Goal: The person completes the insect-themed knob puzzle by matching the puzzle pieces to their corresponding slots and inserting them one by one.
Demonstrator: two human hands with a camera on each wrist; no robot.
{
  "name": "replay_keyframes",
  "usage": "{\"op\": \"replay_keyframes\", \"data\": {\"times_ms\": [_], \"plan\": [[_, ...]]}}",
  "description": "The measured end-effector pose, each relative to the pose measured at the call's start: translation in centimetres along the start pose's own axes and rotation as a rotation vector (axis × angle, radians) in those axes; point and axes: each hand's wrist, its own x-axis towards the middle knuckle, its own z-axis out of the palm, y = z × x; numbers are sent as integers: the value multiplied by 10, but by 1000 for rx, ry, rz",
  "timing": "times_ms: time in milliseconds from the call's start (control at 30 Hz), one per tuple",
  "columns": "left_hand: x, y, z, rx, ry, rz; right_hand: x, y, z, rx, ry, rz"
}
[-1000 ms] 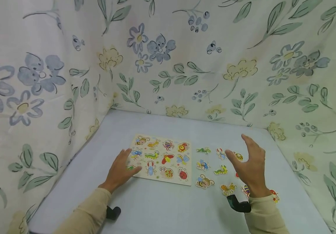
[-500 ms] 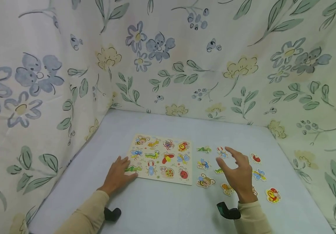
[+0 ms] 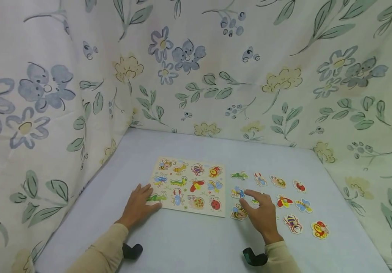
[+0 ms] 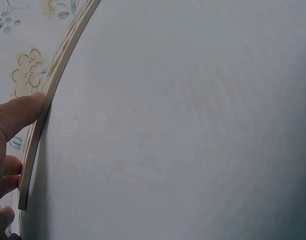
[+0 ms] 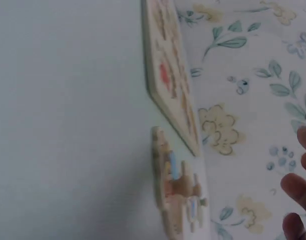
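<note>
Nearest, the right hand point(image 3: 260, 215) shows a narrow gap between thumb and forefinger, nothing visibly held; contact I cannot tell. The bee point(image 3: 238, 213) lies at its nine o'clock. Slightly farther, between ten and eleven, the blue bug point(image 3: 237, 192) lies at the fingertips, long axis roughly nine to three. The left hand point(image 3: 137, 204), well apart, rests loosely against the board's point(image 3: 221, 211) eight o'clock corner.

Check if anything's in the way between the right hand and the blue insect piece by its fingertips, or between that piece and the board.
Nothing visible. The right hand is right at the blue insect piece, contact unclear, and only bare tabletop separates that piece from the board. The bee piece lies nearer the person.
</note>
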Motion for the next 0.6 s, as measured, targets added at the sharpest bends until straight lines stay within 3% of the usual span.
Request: {"op": "replay_keyframes", "data": {"times_ms": [200,600], "plan": [[1,-1,0,0,-1,-1,-9,15,15,-51,-125,25],[-2,-3,4,-25,15,0,-10,31,23,-95,-201,-22]]}}
